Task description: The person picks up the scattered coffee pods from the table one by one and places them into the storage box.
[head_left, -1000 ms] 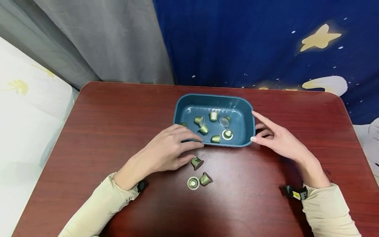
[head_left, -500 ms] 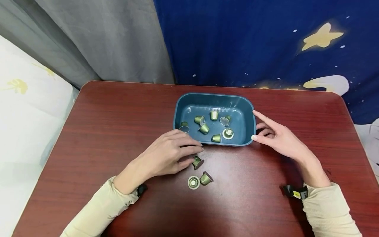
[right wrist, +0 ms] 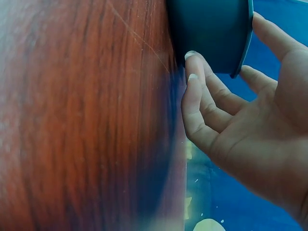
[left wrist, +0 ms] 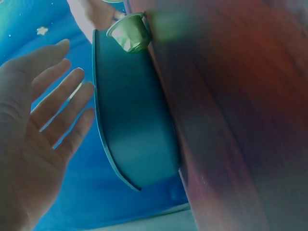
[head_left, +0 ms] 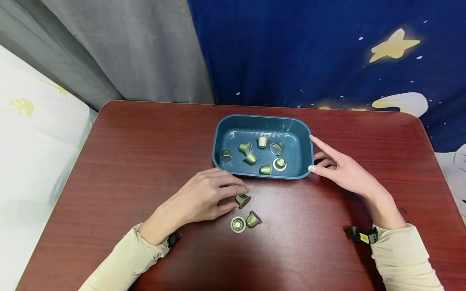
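Tub (head_left: pixel 255 123): seven capsules (head_left: pixel 250 158) inside; mostly done, I judge.
Loose capsules (head_left: pixel 253 219): three remaining, tub's near side.
Left hand (head_left: pixel 208 195): relaxed, empty, beside one.
Right hand (head_left: pixel 344 169): relaxed, touching tub's right end.

Left arm: one long sleeve of cream, soft woven-looking fabric (head_left: pixel 121 256). The sleeve gathers into irregular folds toward its bunched cream cuff (head_left: pixel 148 245), which terminates at the wrist. A small, matte black wrist-mounted unit (head_left: pixel 174 240) projects from the inner side, next to the cuff; its remaining housing is hidden.

Right arm: one matching cream fabric sleeve with fine crosswise ribbing (head_left: pixel 404 256). The ribbing runs in narrow, parallel lines around the forearm. A black, angular wrist-mounted unit (head_left: pixel 352 233) projects from the inner side at the sleeve end. A small, bright yellow rectangular label (head_left: pixel 364 238) is set on its dark body; the marking is too small to read.
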`<state>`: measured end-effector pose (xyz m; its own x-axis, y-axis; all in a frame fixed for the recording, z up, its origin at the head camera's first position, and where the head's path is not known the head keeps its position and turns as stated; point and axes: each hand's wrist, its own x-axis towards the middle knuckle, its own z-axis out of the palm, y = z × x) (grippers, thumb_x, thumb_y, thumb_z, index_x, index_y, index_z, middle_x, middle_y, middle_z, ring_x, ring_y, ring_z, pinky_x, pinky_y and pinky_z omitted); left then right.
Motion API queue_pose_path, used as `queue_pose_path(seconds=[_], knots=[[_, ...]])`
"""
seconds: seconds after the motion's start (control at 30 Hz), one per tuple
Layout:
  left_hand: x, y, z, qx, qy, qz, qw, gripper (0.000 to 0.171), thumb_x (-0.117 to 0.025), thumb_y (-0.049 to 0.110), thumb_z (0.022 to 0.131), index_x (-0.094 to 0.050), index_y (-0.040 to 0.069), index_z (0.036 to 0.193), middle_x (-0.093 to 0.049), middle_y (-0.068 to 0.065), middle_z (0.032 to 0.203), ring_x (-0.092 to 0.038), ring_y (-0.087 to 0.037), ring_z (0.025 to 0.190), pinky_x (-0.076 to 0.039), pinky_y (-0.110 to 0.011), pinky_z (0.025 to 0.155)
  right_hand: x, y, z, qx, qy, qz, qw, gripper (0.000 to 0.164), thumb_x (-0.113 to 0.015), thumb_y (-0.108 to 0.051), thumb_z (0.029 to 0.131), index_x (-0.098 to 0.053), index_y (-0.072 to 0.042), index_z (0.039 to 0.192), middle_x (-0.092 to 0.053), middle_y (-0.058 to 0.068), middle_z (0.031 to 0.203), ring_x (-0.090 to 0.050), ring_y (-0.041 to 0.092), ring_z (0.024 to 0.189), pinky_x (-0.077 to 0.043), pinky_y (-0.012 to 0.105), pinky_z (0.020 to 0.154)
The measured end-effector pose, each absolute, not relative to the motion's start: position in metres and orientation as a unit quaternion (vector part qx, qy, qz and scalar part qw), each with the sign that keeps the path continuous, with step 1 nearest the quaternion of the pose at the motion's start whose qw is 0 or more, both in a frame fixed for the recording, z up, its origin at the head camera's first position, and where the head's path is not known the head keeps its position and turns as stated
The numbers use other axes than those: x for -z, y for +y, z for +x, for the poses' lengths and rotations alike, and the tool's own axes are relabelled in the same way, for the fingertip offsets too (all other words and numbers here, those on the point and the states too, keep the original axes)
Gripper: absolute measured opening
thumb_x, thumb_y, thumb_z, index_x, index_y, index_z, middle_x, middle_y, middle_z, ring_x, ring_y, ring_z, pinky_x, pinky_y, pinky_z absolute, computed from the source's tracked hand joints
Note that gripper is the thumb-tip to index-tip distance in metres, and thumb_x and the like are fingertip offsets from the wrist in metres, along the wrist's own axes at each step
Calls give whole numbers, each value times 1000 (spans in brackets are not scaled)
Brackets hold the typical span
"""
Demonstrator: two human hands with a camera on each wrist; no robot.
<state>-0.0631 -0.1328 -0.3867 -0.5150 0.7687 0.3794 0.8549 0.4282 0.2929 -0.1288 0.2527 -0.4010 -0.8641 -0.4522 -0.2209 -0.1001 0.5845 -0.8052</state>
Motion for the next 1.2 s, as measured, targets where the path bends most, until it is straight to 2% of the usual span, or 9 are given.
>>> queue_pose_path(seconds=[0.27, 0.53, 0.67, 0.9, 1.2], knots=[[392, -132, -59, 234, -841, -483, 70, 38, -78, 23, 86, -70, 18, 122, -68, 7, 120, -61, -8, 114, -49, -31, 97, 401, 253, -128, 423, 867, -161, 208, 78, -66, -28, 97, -18, -46, 156, -63, 10, 117, -66, 15, 98, -50, 16, 82], [396, -130, -60, 227, -846, -480, 50, 36, -77, 20, 85, -72, 18, 120, -68, 6, 121, -61, -10, 116, -49, -32, 98, 402, 253, -127, 428, 865, -162, 207, 79, -66, -27, 97, -18, -45, 156, -64, 10, 116, -67, 16, 97, -50, 16, 81], [397, -130, -60, 223, -852, -473, 28, 33, -75, 19, 86, -72, 20, 119, -67, 6, 123, -61, -10, 116, -50, -34, 95, 402, 252, -128, 434, 862, -162, 209, 78, -66, -26, 97, -18, -45, 157, -64, 10, 115, -67, 18, 98, -50, 16, 81], [396, -129, -59, 197, -864, -464, -7, 39, -74, 21, 87, -69, 21, 126, -65, 6, 126, -59, -12, 119, -50, -35, 96, 401, 253, -128, 422, 867, -161, 211, 79, -66, -28, 97, -17, -46, 156, -64, 10, 118, -67, 16, 98, -49, 16, 82], [398, -122, -62, 168, -868, -465, -43, 33, -69, 19, 89, -71, 22, 122, -64, 7, 126, -60, -10, 117, -51, -34, 93, 400, 254, -128, 416, 871, -156, 210, 78, -66, -30, 97, -17, -47, 156, -63, 9, 119, -66, 15, 99, -50, 16, 83]])
